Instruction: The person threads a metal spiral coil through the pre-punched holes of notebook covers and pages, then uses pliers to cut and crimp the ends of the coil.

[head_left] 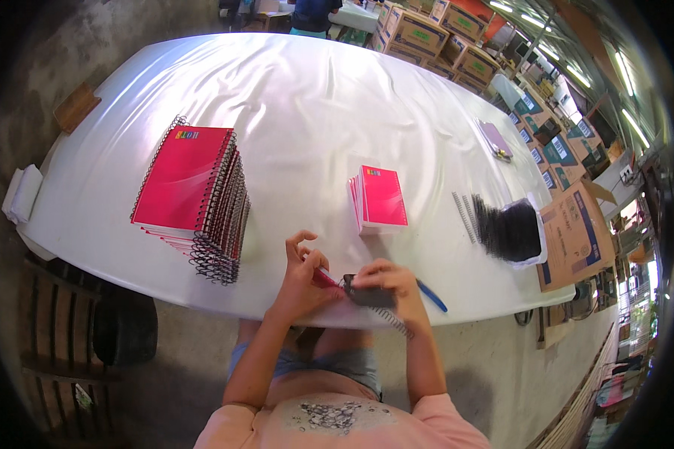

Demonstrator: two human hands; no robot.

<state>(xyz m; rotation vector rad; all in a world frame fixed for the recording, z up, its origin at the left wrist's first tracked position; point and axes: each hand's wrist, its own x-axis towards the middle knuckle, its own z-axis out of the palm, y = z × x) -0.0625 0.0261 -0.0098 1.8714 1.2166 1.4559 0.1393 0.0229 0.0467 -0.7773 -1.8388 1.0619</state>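
At the table's near edge, my left hand (pixel 301 288) is closed on a thin red notebook (pixel 324 278) seen nearly edge-on. My right hand (pixel 397 284) grips a dark, block-shaped device (pixel 371 295) against the notebook's right end. A spiral wire coil (pixel 393 322) trails from below the device, past the table edge. Just right of that hand lies a blue curved handle (pixel 432 295). Beyond my hands stands a small stack of red-covered notebooks (pixel 383 196) with no coils showing. To the left rises a tall stack of red spiral-bound notebooks (pixel 183 179), dark coils along their sides.
On the right, a white tray (pixel 541 247) holds a heap of black coils (pixel 509 228), with loose ones beside it. A purple pad (pixel 493 138) lies farther back. White sheeting covers the table (pixel 299 105). Cardboard boxes (pixel 577 236) stand along the right; a dark chair (pixel 123 329) is at left.
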